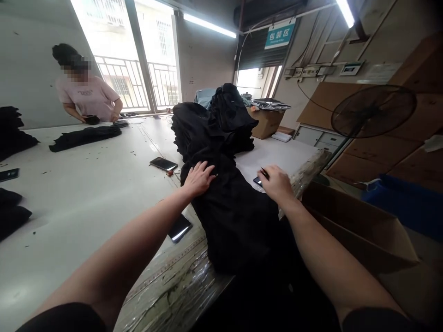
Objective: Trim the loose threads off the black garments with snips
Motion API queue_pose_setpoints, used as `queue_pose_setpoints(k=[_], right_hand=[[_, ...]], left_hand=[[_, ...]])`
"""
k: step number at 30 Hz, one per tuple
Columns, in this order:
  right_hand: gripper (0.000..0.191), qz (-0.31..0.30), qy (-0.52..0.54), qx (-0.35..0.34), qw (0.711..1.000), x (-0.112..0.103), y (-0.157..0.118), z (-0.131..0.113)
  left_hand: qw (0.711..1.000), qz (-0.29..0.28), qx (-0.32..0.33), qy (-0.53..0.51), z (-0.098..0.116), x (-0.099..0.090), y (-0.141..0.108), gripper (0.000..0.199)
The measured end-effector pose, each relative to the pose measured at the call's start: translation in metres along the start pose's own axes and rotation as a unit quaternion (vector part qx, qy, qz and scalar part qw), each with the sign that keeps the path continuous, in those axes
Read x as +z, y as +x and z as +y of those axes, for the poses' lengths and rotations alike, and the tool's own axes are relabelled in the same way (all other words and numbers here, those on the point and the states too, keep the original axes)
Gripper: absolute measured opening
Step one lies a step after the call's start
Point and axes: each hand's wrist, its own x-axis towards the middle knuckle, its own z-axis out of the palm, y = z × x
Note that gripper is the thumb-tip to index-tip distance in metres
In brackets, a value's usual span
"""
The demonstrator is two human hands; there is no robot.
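Black cloth [235, 216] lies over the table's front edge and hangs down toward me. My left hand [200, 178] rests on its upper left part, fingers spread and palm down. To the right of the cloth, my right hand [276, 182] is curled around a small dark tool, perhaps snips, whose tip shows by the thumb. Just beneath that hand a dark flat object [258, 181] lies on the table, partly hidden. Behind my left hand rises a tall stack of folded black garments [190, 127], with more folded black pieces [230, 108] on top.
On the white table [104, 184] lie a phone [164, 163] and another dark device [180, 228] near my left forearm. Black garment piles [14, 133] stand at the left. Across the table is a person [90, 99]. An open carton [360, 221] and a fan [374, 111] are at right.
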Motion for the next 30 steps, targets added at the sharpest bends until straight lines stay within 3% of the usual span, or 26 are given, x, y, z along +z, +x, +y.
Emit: queue_pose_setpoints(k=[2,5,7,11,13,15,18,21,26,30], right_hand=[[0.027,-0.029,0.028,-0.108,0.993,0.018,0.021,-0.043],[0.032,-0.108,0.045,-0.150,0.982,0.062,0.048,-0.090],[0.028,-0.146,0.036,-0.151,0.977,0.095,0.056,-0.101],[0.029,-0.164,0.015,-0.136,0.977,0.139,0.052,-0.089],[0.031,-0.157,0.011,-0.132,0.979,0.147,0.048,-0.082],[0.033,-0.157,0.008,-0.133,0.979,0.148,0.045,-0.079],[0.035,-0.163,0.000,-0.136,0.977,0.146,0.045,-0.080],[0.035,-0.167,-0.008,-0.138,0.976,0.145,0.047,-0.080],[0.035,-0.161,-0.027,-0.126,0.979,0.149,0.045,-0.080],[0.035,-0.158,-0.053,-0.120,0.979,0.151,0.042,-0.084]], left_hand=[[1.000,0.003,0.026,-0.012,-0.003,-0.001,0.016,0.040],[0.998,0.046,0.033,-0.022,-0.004,-0.010,0.019,0.034],[0.995,0.102,0.011,-0.017,-0.004,-0.018,0.000,0.026],[0.977,0.206,-0.032,-0.034,-0.003,-0.025,-0.059,0.021],[0.976,0.205,-0.037,-0.054,-0.001,-0.022,-0.077,0.023],[0.978,0.194,-0.043,-0.065,0.003,-0.016,-0.080,0.032],[0.973,0.203,-0.055,-0.096,0.012,-0.014,-0.064,0.022],[0.959,0.189,-0.078,-0.197,0.016,-0.022,-0.042,0.011],[0.923,0.177,-0.169,-0.298,-0.012,-0.029,-0.016,0.024],[0.895,0.218,-0.242,-0.306,-0.027,-0.025,-0.020,0.024]])
